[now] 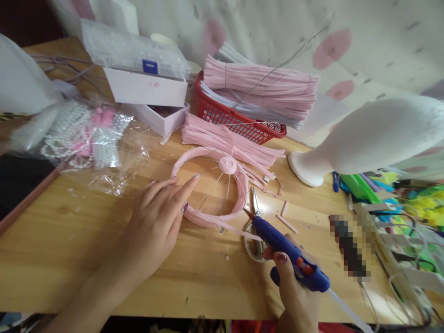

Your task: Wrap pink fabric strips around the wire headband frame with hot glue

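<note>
A pink wrapped hoop is laid flat near the middle of the wooden tabletop, with a small pink rosette fixed on its far side and thin wires crossing its opening. The near left part of the hoop is touched by the left hand, which is laid palm down, its grip open and the fingers stretched flat. A blue glue gun is held in the closed grip of the right hand, and its nozzle is pointed at the near right end of the hoop, just beside a loose pink strip. A pair of scissors is partly covered by the gun. Short pink offcuts are scattered just right of the hoop. Behind it a bundle of pink strips is spread in front of a red basket, in which more are stacked. A white foam form is seen to the right, and bags of pearl beads and a pale box to the left.
</note>
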The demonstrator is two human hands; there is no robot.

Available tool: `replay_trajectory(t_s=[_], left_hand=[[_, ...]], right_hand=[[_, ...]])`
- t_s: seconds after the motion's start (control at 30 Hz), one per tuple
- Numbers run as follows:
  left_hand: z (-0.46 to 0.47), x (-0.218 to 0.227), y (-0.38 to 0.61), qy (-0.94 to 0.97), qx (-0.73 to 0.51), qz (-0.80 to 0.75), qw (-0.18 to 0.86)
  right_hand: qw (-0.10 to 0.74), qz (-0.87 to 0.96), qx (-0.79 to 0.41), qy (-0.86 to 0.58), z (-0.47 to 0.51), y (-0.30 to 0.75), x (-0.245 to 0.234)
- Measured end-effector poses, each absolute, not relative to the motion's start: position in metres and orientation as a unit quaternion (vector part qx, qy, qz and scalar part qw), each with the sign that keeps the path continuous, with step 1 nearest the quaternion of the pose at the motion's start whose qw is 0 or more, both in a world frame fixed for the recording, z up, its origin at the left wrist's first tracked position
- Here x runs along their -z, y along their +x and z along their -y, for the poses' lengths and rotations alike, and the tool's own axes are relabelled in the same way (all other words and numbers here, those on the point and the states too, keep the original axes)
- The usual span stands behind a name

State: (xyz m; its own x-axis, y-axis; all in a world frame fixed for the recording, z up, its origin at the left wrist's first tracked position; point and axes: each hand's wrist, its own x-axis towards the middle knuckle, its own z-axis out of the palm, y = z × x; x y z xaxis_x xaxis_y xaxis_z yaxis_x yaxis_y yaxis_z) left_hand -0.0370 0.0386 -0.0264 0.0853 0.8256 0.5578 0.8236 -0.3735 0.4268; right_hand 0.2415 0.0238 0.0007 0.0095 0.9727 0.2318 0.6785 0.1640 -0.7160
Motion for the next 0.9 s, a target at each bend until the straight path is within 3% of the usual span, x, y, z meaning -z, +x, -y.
replay_trajectory(t_s=[0.9], left_hand=[[-0.039, 0.027, -0.037, 0.728, -0.388, -0.565, -0.005]], right_hand=[[0.356, 0.658, -0.199, -0.632, -0.024, 0.231, -0.003]])
